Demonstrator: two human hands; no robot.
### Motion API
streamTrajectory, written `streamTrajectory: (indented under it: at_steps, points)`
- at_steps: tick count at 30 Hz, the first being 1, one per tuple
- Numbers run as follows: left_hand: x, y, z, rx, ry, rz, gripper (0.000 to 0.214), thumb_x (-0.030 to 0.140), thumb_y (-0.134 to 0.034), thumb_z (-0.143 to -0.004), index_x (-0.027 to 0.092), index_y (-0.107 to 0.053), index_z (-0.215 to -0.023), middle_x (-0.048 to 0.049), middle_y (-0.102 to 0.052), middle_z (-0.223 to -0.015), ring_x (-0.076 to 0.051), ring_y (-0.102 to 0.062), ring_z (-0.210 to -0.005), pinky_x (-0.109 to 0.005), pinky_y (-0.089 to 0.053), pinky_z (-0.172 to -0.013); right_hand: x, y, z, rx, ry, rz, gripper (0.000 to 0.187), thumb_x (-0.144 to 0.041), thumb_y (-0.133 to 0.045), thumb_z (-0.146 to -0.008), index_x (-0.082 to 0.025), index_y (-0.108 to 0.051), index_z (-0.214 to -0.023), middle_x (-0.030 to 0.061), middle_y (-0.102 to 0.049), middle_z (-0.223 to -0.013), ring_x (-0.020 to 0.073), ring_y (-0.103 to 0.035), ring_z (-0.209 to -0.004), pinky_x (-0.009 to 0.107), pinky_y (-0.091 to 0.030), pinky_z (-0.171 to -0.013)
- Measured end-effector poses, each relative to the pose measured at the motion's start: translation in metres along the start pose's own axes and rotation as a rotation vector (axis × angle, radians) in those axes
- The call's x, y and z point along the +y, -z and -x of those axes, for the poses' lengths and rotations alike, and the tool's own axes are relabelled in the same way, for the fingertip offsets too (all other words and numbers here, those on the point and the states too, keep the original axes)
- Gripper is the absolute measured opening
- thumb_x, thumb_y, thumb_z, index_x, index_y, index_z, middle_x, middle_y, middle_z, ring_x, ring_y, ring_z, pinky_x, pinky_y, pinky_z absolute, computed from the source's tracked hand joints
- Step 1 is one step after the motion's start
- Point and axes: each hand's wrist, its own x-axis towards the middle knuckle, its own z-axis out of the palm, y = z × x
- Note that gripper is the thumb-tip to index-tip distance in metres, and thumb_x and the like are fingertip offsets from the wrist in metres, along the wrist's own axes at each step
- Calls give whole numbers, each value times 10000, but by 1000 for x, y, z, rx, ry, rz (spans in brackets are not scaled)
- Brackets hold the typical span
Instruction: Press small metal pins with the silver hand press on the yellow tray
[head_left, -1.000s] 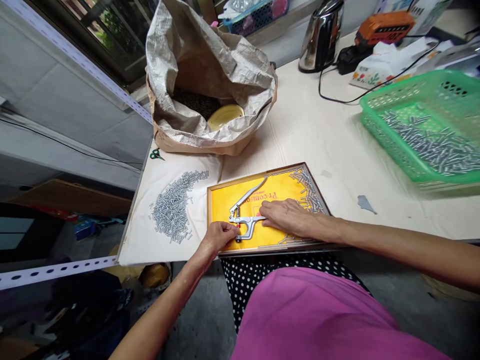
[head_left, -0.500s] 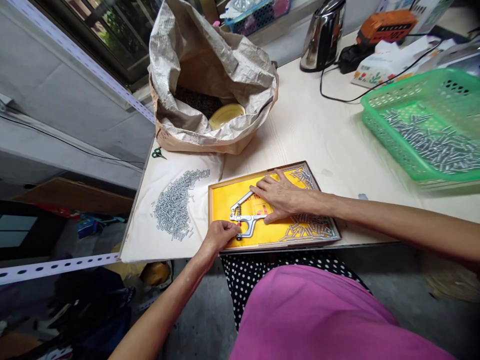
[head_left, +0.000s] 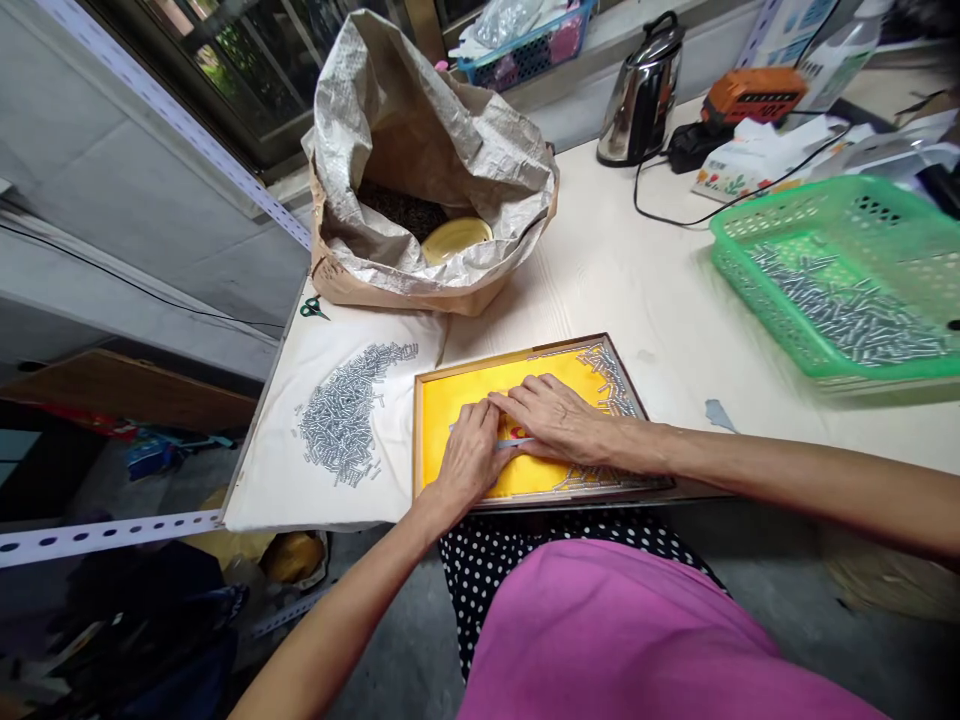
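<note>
Left hand (head_left: 472, 450) and right hand (head_left: 555, 415) meet over silvery pliers (head_left: 514, 442), mostly hidden, inside yellow-lined tray (head_left: 442, 395). Right fingers closed round handles; left fingers curled over tool, exact grip cannot be told. Small metal pieces (head_left: 615, 384) at tray's right end; pile (head_left: 341, 420) left of tray.

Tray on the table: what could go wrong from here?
Pinch: the left hand and right hand mostly cover the hand tool, so a finger might get caught where the grip is hidden.
Scatter: the right forearm crosses the tray among loose metal pieces; a brush could shift them.
Spread: the pile of small metal pieces sits on the cloth with no rim around it; a bump could spread it.
</note>
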Motion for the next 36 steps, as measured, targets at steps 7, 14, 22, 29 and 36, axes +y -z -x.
streamTrajectory:
  at_steps: [7, 14, 22, 29, 36]
  points:
    - [-3, 3, -12, -92, 15, -49, 467, 280, -734, -839, 143, -547, -1245, -128, -620, -1143, -286, -545, -1078, -437, -507, -914, 3, -3, 0, -48, -61, 64, 356, -282, -623, -902, -71, -589, -1186, 173, -634, -1099, 293, -532, -984, 410, -419, -837]
    - [-1, -5, -9, -76, 39, -78, 92, 258, -655, -906, 176, -638, -944, -85, -666, -957, -246, -586, -967, -370, -525, -823, 1, -13, -4, -142, -51, -1, 194, -172, -451, -989, -147, -641, -959, 106, -646, -937, 230, -541, -921, 357, -416, -817]
    - [0, -15, 9, 167, -120, -163, 200, 252, -579, -953, 193, -617, -1139, -146, -513, -1424, -298, -448, -1330, -477, -460, -1054, 8, -7, 0, 66, 9, -33, 478, -418, -622, -910, -151, -540, -1298, 186, -532, -1371, 342, -428, -1254, 535, -338, -1017]
    - [20, -20, 8, 94, -104, -314, 220, 282, -554, -967, 204, -622, -1161, -106, -644, -1114, -252, -560, -983, -386, -498, -812, 23, -9, -28, 69, -90, -8, 291, -183, -413, -995, -155, -596, -1220, 137, -618, -1241, 258, -510, -1065, 378, -413, -877]
    - [36, -29, 5, 11, -125, -232, 154, 234, -503, -988, 189, -632, -915, -68, -643, -886, -226, -549, -887, -347, -445, -735, 34, -9, -48, -27, 29, 115, 256, -137, -393, -988, -148, -641, -926, 131, -649, -988, 242, -503, -930, 356, -354, -785]
